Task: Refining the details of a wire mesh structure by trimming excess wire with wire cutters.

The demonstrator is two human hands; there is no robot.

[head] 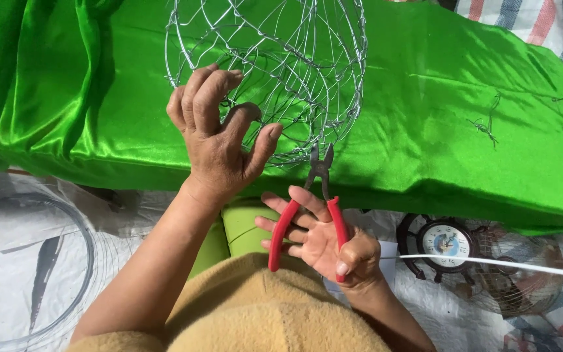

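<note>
A rounded wire mesh cage (275, 65) rests on shiny green satin cloth (425, 130). My left hand (219, 133) grips the cage's near side, fingers hooked through the wires. My right hand (324, 241) lies palm up below it and holds red-handled pliers (307, 215). The dark jaws of the pliers point up and touch the lower rim of the cage. Both sleeves and my front are in tan fleece.
A small scrap of twisted wire (487, 127) lies on the cloth at the right. Below the cloth's edge sit a round dial in a dark frame (444, 244), a white cord (490, 262), a coil of wire (47, 261) at the left and a green container (245, 228).
</note>
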